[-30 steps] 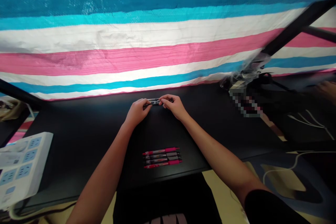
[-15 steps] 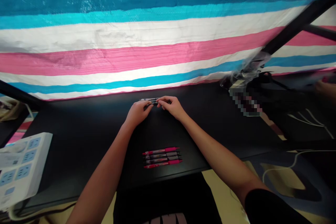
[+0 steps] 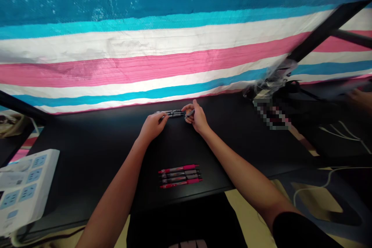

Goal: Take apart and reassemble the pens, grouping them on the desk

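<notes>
Near the back of the black table, a small group of dark pens lies side by side. My left hand has its fingers closed on their left ends. Just right of the group, my right hand holds a single dark pen in curled fingers, apart from the others. Closer to me, several click pens lie in a neat row: a red pen at the back, another red pen in front, and dark grey pens between them.
A white power strip sits at the table's left edge. To the right are a clear plastic bag and a pixelated patch over an object. Striped sheeting hangs behind the black table. Another person's hand shows at far right.
My right hand has drawn back to the right and turned, with a pen in it, uncovering the right ends of the back pens. My left hand stays nearly in place.
</notes>
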A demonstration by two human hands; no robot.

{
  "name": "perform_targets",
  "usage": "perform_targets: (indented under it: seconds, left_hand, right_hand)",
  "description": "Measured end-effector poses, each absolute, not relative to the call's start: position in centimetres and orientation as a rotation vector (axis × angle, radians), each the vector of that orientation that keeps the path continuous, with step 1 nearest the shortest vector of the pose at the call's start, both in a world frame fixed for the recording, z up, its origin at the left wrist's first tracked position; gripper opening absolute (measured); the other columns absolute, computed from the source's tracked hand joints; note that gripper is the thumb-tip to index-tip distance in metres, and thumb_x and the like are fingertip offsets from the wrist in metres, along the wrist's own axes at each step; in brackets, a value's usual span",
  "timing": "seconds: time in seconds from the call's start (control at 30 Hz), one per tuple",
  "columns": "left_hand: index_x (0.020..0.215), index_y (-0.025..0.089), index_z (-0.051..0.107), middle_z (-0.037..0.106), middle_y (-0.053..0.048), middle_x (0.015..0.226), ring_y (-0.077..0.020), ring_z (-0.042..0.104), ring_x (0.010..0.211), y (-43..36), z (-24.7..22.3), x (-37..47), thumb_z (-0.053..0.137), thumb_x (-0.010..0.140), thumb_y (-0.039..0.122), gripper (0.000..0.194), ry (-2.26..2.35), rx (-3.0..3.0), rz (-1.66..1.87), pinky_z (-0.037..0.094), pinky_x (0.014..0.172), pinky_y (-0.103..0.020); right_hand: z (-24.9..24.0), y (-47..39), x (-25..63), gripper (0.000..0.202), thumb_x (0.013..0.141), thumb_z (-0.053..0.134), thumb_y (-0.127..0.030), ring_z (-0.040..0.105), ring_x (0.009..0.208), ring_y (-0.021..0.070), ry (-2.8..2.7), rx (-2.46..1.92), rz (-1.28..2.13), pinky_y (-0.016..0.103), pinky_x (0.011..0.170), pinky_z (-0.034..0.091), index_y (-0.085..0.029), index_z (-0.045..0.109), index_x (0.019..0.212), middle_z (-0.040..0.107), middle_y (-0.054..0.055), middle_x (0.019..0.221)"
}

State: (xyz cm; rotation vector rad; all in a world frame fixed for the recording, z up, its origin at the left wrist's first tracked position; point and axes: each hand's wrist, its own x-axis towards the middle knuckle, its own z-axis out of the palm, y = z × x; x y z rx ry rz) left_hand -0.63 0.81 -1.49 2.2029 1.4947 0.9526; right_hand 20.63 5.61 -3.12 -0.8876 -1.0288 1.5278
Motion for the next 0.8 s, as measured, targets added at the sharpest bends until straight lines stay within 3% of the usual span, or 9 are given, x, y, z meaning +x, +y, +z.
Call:
perform_targets:
  seconds: [0.1, 0.2, 0.8]
  left_hand:
    - [0.098, 0.018, 0.074, 0.076, -0.006, 0.089, -0.0199, 0.068, 0.075, 0.8, -1.48, -0.65, 0.056, 0.101, 0.031, 0.022, 1.49, 2.204, 0.951, 0.05, 0.073, -0.03]
    - [0.098, 0.019, 0.074, 0.076, -0.006, 0.089, -0.0198, 0.068, 0.076, 0.81, -1.45, -0.7, 0.056, 0.1, 0.03, 0.021, 1.491, 2.198, 0.958, 0.051, 0.074, -0.03]
    - [0.097, 0.019, 0.075, 0.074, -0.006, 0.083, -0.0182, 0.064, 0.068, 0.89, -1.78, -0.63, 0.06, 0.099, 0.028, 0.017, 1.48, 2.215, 0.944, 0.046, 0.066, -0.029]
  right_hand:
    - [-2.97, 5.45, 20.41, 0.069, 0.087, 0.051, -0.084, 0.036, 0.04, 0.0096, -1.065, -0.887, 1.469, 0.03, 0.045, 0.036, -0.018, 0.07, 0.078, 0.049, -0.002, 0.052]
    - [-2.78, 5.29, 20.22, 0.07, 0.083, 0.054, -0.086, 0.048, 0.048, 0.0118, -1.088, -0.867, 1.488, 0.031, 0.053, 0.044, -0.019, 0.072, 0.083, 0.061, 0.003, 0.064]
    - [-2.85, 5.06, 20.1, 0.069, 0.083, 0.058, -0.084, 0.054, 0.055, 0.0135, -1.119, -0.853, 1.574, 0.029, 0.055, 0.043, -0.017, 0.075, 0.084, 0.063, 0.003, 0.065]
